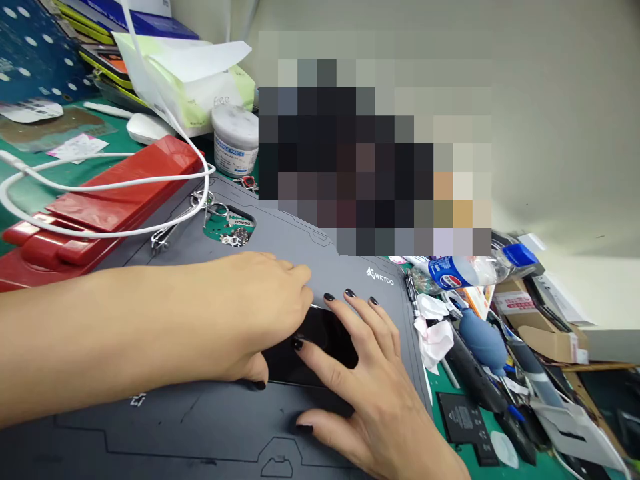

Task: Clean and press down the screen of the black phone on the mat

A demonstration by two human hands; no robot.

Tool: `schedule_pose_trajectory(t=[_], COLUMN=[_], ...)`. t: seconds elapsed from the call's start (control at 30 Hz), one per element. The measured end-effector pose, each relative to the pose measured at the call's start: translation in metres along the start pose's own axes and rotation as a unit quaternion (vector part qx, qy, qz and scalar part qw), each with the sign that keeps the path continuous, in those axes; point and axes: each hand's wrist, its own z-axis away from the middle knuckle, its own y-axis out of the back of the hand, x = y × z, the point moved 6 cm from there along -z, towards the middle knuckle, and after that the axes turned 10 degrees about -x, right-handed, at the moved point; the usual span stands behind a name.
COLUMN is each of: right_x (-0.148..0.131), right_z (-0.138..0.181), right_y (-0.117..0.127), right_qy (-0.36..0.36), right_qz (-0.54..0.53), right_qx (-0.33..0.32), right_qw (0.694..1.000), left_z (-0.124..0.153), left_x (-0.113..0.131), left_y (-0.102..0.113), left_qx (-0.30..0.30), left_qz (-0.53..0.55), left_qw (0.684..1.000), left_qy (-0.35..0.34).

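Observation:
A black glossy smartphone (327, 328) lies flat on the grey work mat (225, 427), partly covered by both hands. My left hand (263, 303) reaches in from the left and is closed over the phone's left part, its thumb at the near edge and its other fingers curled out of sight. Over the right part of the phone rests my right hand (373, 373), with fingers spread. Its index fingertip is on the dark glass, and its thumb is by the mat in front. The other fingertips are at the far edge.
Left stand a red tool (130, 190), a looped white cable (115, 233), tweezers (173, 227) and a paste jar (235, 140). Small metal parts lie in a mat cut-out (235, 227). A bottle (470, 270), a blue air blower (483, 340) and a battery (465, 423) crowd the right.

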Motion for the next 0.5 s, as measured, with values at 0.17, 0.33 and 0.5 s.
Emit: schedule_pose_trajectory(t=[0.17,0.33,0.5], right_x=[0.002,0.011,0.025], right_z=[0.007,0.017,0.029], right_y=[0.007,0.011,0.011], right_qy=[0.021,0.016,-0.003], right_qz=[-0.049,-0.076,-0.099], right_qx=[0.006,0.009,0.009], right_qw=[0.999,0.997,0.995], left_z=[-0.002,0.017,0.024], left_x=[-0.005,-0.012,-0.012], left_y=[-0.012,-0.003,0.002], left_qx=[-0.025,-0.010,-0.033], left_qz=[-0.022,0.037,0.021], left_qw=[0.999,0.999,0.999], left_qy=[0.003,-0.018,-0.028])
